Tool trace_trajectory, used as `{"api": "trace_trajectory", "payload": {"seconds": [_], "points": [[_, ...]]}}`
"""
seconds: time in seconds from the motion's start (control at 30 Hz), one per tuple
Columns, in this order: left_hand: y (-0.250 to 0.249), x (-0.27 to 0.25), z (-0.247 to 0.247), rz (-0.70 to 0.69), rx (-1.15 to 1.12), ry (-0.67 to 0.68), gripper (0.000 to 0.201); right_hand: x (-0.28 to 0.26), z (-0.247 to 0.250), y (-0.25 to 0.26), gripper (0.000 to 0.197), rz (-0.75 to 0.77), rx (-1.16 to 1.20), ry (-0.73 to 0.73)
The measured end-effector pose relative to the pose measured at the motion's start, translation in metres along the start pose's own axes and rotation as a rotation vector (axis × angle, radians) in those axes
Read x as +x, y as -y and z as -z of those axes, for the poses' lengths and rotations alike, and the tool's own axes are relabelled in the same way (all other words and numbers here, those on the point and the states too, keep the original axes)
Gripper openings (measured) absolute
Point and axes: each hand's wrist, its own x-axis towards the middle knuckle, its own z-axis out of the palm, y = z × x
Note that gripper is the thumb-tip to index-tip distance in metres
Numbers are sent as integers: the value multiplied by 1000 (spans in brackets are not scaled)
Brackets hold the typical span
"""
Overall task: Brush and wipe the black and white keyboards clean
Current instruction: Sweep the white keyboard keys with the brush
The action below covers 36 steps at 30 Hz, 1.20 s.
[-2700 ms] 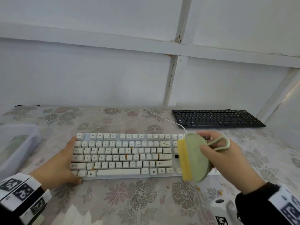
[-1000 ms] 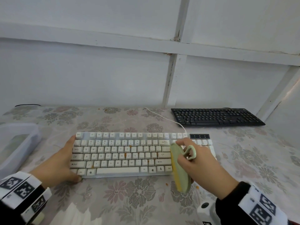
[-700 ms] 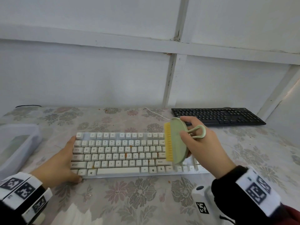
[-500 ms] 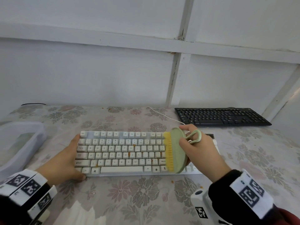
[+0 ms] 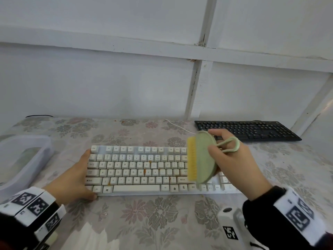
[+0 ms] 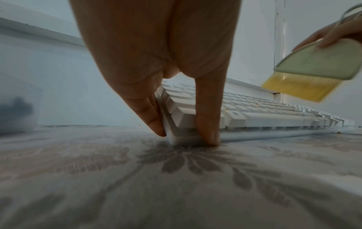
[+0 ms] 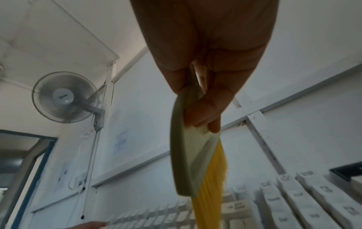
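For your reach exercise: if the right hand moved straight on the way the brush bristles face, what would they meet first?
The right hand holds the brush bristles facing left, lifted off the white keyboard. Leftward looks free above the keys; depth is unclear.

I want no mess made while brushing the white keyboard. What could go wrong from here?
1. Orange crumbs sit between the white keyboard keys; the brush may flick them onto the tablecloth.
2. Only the left hand braces one end, so hard strokes could skew it.
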Motion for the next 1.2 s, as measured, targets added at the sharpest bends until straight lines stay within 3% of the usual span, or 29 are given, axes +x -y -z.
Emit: {"api": "trace_trajectory", "payload": {"seconds": [0.17, 0.4, 0.67, 0.83, 1.1, 1.2], "points": [[-2, -1, 0, -1, 6, 2, 134, 6, -14, -7, 27, 23, -131, 56], [-2, 0, -1, 4, 41, -7, 135, -30, -18, -22, 26, -51, -151, 221], [0, 0, 0, -3, 26, -6, 137, 6, -5, 8, 31, 48, -78, 24], [-2, 0, -1, 2, 24, -6, 136, 11, -15, -4, 28, -48, -9, 95], [-5, -1, -1, 5, 20, -4, 131, -23, -18, -23, 27, -74, -45, 237], [-4, -2, 0, 5, 11, -8, 130, -19, -11, -13, 28, -56, -38, 194]]}}
